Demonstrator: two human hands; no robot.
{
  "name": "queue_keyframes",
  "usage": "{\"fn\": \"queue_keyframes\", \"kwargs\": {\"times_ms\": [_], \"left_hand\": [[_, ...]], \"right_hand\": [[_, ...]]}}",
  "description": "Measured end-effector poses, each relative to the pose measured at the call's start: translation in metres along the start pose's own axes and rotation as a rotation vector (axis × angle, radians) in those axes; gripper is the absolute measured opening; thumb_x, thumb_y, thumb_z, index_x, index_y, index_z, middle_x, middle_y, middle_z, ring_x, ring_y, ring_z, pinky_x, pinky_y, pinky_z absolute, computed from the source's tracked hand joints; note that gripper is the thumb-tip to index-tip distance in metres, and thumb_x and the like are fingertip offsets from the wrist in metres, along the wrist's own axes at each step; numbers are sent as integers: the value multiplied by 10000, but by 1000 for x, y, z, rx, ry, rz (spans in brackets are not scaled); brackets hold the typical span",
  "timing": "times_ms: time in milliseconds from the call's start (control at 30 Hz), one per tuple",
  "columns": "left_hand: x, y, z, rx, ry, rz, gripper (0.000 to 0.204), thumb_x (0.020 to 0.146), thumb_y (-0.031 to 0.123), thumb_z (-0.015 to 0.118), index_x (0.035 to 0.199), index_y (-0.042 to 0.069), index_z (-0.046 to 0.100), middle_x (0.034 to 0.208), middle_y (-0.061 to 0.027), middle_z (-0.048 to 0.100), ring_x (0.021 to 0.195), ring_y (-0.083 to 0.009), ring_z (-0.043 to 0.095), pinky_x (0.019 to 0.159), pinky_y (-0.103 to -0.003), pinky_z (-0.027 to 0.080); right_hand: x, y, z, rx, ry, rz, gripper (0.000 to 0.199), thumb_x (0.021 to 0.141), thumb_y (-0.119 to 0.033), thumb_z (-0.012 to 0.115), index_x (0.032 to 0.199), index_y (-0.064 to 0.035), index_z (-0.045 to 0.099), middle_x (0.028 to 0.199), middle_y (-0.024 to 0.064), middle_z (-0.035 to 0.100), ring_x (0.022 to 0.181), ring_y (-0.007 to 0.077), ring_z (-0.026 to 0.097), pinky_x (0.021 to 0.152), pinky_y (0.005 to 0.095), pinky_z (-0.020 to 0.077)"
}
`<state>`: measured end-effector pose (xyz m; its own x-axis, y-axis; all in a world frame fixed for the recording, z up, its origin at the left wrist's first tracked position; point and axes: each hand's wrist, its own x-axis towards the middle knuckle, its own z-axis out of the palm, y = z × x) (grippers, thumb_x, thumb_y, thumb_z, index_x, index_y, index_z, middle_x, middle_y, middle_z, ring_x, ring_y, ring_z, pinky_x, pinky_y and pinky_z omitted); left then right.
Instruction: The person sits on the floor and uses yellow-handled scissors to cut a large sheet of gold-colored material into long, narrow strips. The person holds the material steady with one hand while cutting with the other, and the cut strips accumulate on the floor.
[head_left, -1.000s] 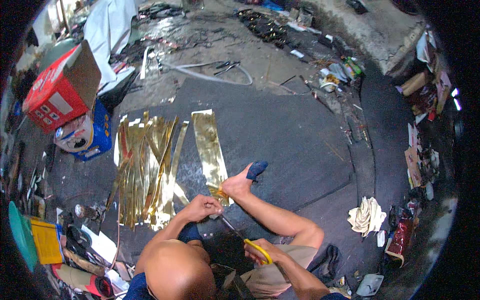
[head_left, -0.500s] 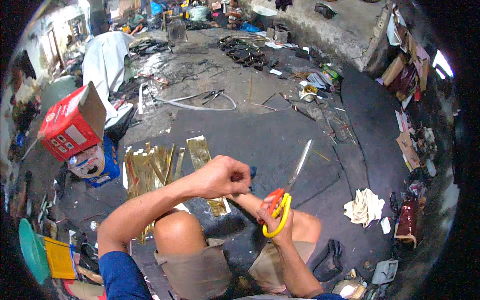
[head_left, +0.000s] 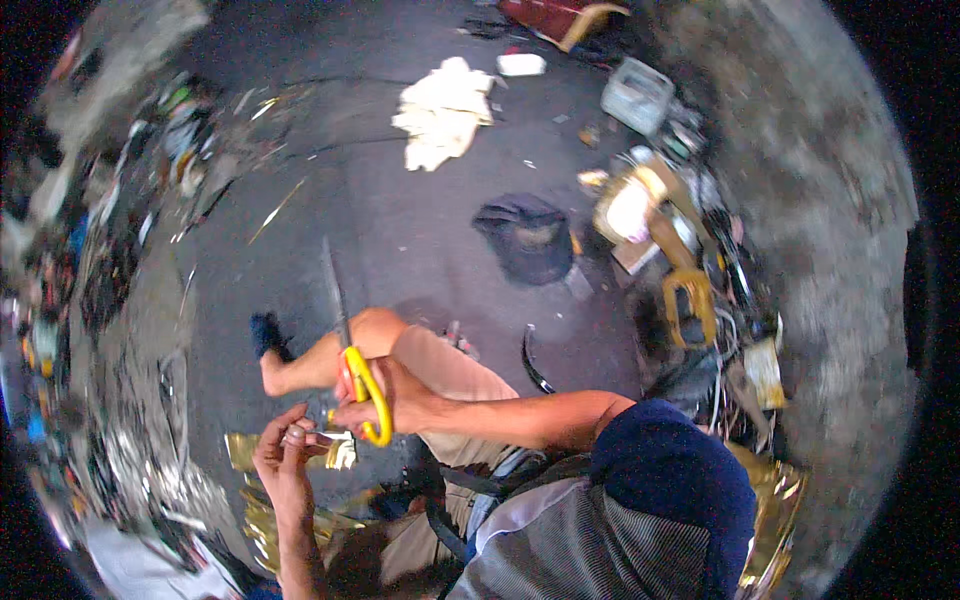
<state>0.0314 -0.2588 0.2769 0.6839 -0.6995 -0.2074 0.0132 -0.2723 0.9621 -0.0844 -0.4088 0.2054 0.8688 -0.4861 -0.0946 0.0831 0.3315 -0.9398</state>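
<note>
A dark grey concrete floor point(head_left: 420, 230), cluttered along its edges, fills the view. The right hand point(head_left: 395, 400) is clamped around the yellow-handled metal scissors point(head_left: 362, 390), whose blades point up toward twelve o'clock. Just beside it at eight o'clock, the left hand point(head_left: 283, 452) pinches a shiny gold foil strip point(head_left: 335, 452) between closed fingers. A crumpled white cloth point(head_left: 440, 112) lies well apart at twelve o'clock, and a dark blue cap point(head_left: 528, 235) sits at one o'clock.

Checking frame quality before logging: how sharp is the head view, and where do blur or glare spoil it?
Head view: centre fairly sharp on the right hand holding yellow-handled scissors; rim clutter smeared and bent by fisheye; gold foil glints; black corners.
</note>
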Motion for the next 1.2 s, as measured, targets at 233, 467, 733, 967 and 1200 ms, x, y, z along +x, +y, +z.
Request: {"fn": "queue_keyframes", "kwargs": {"times_ms": [233, 467, 733, 967, 1200], "left_hand": [[112, -149, -52, 216, 171, -335, 290, 878, 150, 629, 1130, 10, 609, 890, -25, 626, 779, -128, 588, 617, -281, 468], [68, -391, -137, -358, 399, -542, 283, 901, 175, 553, 1116, -8, 571, 963, -92, 602, 867, -196, 585, 727, -313, 483], [24, -422, -125, -488, 399, -586, 334, 916, 214, 530, 1142, -31, 532, 1042, -168, 588, 928, -261, 601, 871, -337, 519], [5, -435, -113, -218, 304, -515, 366, 916, 235, 542, 1171, -27, 521, 1059, -175, 591, 943, -274, 605, 874, -338, 522], [-3, -445, -108, 251, 608, -646, 375, 847, 365, 619, 1102, 91, 631, 1003, -144, 659, 866, -301, 643, 788, -402, 511]], "right_hand": [[-71, 54, -233, -756, 1082, -5, 187, 775, -140, 708, 876, -30, 596, 774, 61, 662, 717, 136, 633, 633, 309, 503], [-235, 21, -344, -961, 1769, 399, 481, 736, -263, 702, 1193, -137, 622, 929, 176, 689, 859, 362, 665, 775, 438, 520], [-308, 1, -442, -998, 2024, 290, 382, 719, -322, 705, 997, -62, 676, 858, 225, 680, 829, 402, 657, 762, 479, 500], [-345, -41, -495, -936, 2176, 304, 423, 668, -333, 709, 884, 30, 683, 861, 258, 675, 853, 414, 659, 781, 467, 514], [-200, -6, -360, -657, 1186, -30, 185, 897, -241, 639, 992, -82, 640, 723, -46, 567, 599, 42, 524, 528, 187, 416]]}}
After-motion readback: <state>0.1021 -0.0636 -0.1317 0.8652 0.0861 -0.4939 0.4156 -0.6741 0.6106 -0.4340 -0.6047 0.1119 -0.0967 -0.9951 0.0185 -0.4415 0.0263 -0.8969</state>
